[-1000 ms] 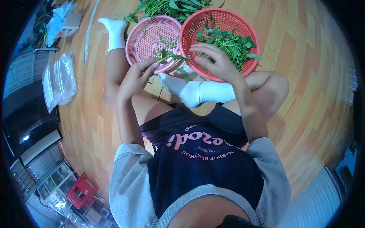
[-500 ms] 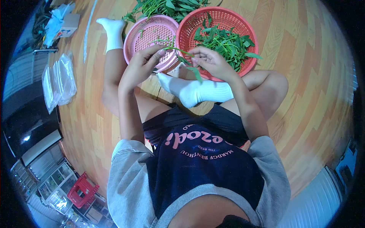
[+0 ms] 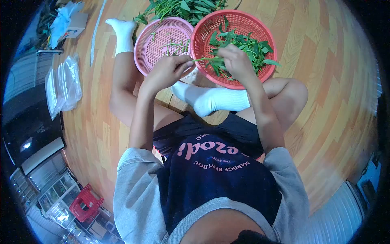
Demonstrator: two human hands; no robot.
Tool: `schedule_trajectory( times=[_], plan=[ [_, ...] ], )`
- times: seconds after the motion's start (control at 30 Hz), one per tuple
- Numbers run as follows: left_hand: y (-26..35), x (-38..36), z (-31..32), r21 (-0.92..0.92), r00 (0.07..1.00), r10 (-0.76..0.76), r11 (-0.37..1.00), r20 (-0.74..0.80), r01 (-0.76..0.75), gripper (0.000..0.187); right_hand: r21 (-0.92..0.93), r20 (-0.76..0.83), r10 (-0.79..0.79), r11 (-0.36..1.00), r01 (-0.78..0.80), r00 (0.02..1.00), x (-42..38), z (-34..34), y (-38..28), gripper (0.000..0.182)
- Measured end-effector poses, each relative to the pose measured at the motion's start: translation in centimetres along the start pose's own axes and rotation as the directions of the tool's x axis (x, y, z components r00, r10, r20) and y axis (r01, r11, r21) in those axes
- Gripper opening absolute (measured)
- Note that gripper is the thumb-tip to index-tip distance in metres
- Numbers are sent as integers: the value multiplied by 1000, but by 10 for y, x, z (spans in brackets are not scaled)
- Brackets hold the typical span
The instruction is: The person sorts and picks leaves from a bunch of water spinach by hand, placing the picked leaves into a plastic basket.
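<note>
My left hand [image 3: 167, 74] pinches the cut end of a green water spinach stem [image 3: 205, 59] between thumb and fingers, beside the pink basket's near right rim. The stem runs level across to my right hand [image 3: 237, 62], whose curled fingers close around its leafy part above the red basket [image 3: 199, 73]. Those fingers are slightly blurred and partly hide the leaves. Inside the red basket lies a heap of leafy water spinach pieces [image 3: 260, 51]. A few short stem bits [image 3: 176, 46] rest in the shallow pink basket [image 3: 140, 53], left of the red one.
A large bunch of uncut water spinach [image 3: 183, 10] lies on the wooden floor behind both baskets. My white-socked feet [image 3: 207, 97] and folded legs border the baskets. Clear plastic bags [image 3: 65, 87] lie at the left, with a red stool [image 3: 85, 203] lower left.
My right hand has moved right and up over the red basket, carrying the leafy part along. My left hand has shifted slightly right and down, still pinching the stem.
</note>
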State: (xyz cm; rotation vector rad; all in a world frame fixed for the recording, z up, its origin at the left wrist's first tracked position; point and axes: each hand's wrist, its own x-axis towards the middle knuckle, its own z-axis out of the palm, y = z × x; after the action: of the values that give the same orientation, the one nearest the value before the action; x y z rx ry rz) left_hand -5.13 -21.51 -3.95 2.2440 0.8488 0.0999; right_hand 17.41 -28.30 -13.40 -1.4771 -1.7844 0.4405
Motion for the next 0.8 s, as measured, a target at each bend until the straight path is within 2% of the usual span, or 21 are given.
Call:
schedule_trajectory(
  times=[0.03, 0.07, 0.13, 0.17, 0.2, 0.27, 0.3, 0.33, 0.4, 0.47, 0.5, 0.53, 0.6, 0.67, 0.73, 0.8],
  plan=[
    [7, -3, -8, -54, 993, -115, 992, 7, 115, 21, -89, -59, -8, 996, 2, 998, -2, 0, 8, 27],
    [8, -9, -13, -55, 994, -113, 992, 8, 114, 21, -91, -60, -6, 996, 1, 998, -6, -8, 20, 27],
    [6, -19, -23, -142, 967, -254, 957, 2, 252, 22, -45, -16, 172, 984, -172, 985, -1, -29, 29, 33],
    [2, -21, -20, -132, 982, -182, 976, -43, 175, 23, -103, -36, 113, 988, -116, 993, 0, -29, 29, 41],
    [-1, -22, -16, -133, 981, -188, 975, -49, 180, 23, -100, -31, 107, 989, -110, 994, 0, -22, 21, 41],
    [-2, -16, -10, -117, 983, -183, 977, -23, 179, 24, -343, -167, 34, 935, -90, 985, 2, -8, 3, 49],
    [6, -12, -9, -116, 967, -251, 961, 30, 253, 24, -208, -82, 64, 975, -80, 995, 4, -8, -8, 53],
    [5, -9, -4, -119, 967, -253, 960, 25, 254, 24, -210, -79, 60, 975, -75, 995, 5, -8, -24, 53],
    [3, 1, 8, 10, 989, -145, 989, 38, 145, 24, -5, -31, -197, 980, 197, 980, 9, -9, -49, 49],
    [10, 6, 18, -40, 994, -103, 994, 39, 105, 25, 27, 11, -247, 969, 246, 969, 7, -2, -50, 45],
    [11, 7, 24, -104, 999, -39, 994, -17, 37, 24, 68, 43, -295, 954, 292, 955, 5, 0, -49, 41],
    [11, 8, 26, -160, 997, 20, 987, -79, -32, 24, 69, 49, -297, 953, 294, 954, 3, -2, -48, 41],
    [11, 8, 21, -162, 997, -13, 987, -78, 0, 23, 72, 23, -180, 981, 178, 983, 1, -5, -46, 33],
    [10, 6, 17, -162, 995, -70, 985, -65, 58, 20, 92, -11, -223, 970, 223, 975, 2, -3, -47, 30],
    [9, 6, 20, -169, 993, -104, 981, -60, 93, 18, 34, 66, -198, 980, 196, 978, 2, -2, -48, 30],
    [12, 9, 25, -128, 983, -112, 987, -144, 94, 16, -27, 61, -181, 983, 183, 982, 1, 1, -49, 28]
  ],
)
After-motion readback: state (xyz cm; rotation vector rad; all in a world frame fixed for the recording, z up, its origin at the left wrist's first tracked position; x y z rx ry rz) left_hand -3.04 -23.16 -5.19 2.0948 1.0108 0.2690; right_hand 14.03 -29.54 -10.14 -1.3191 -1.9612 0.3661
